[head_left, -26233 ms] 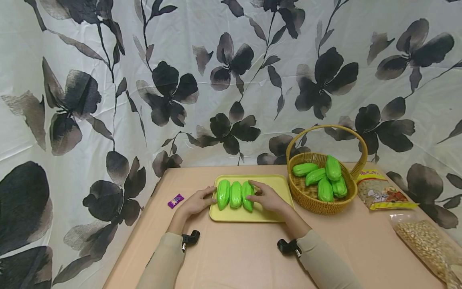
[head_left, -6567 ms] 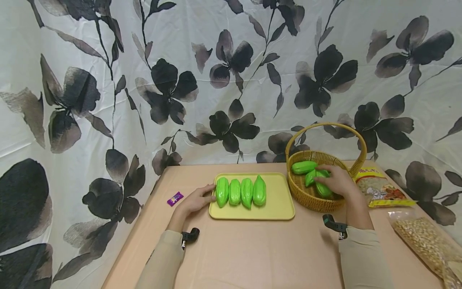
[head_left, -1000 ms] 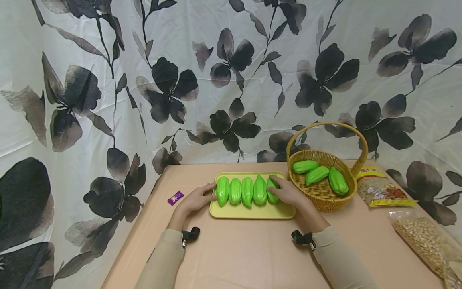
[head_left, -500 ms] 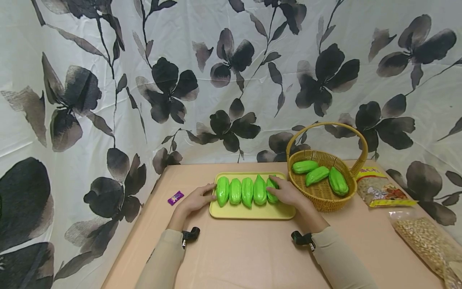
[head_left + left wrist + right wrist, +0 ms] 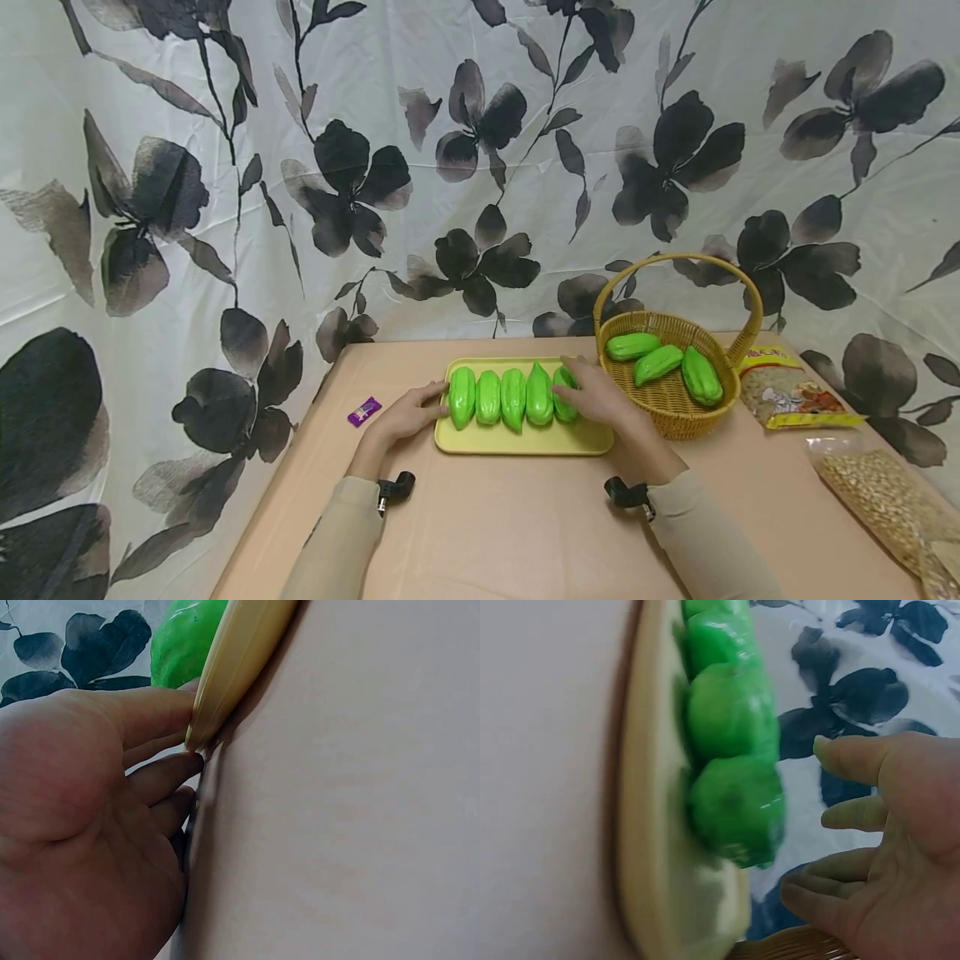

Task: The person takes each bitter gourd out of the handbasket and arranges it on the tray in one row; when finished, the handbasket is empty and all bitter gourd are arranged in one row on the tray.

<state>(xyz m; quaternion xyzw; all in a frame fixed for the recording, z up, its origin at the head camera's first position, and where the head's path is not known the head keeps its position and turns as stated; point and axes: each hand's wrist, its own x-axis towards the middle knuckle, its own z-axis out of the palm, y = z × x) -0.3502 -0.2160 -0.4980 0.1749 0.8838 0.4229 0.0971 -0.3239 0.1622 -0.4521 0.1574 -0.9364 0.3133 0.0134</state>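
Floral cloth [image 5: 480, 117] backs lined-up, glossy, oblong vegetables [image 5: 513, 400] between a loosely spread left hand [image 5: 405, 415] and right hand [image 5: 600, 396]

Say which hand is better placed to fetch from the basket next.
Probably the right hand: nearer the basket, holding nothing. The left hand is farther off, at the tray's left edge.

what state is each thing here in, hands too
yellow tray: flat, partly filled
five green vegetables: side by side on the tray
wicker basket: upright, handle up
three green vegetables: lying loose in the basket
purple packet: lying flat
yellow-labelled bag: lying down, filled
clear bag: lying down, filled; seal unclear
left hand: touching the tray's left end
right hand: fingers relaxed, gripping nothing
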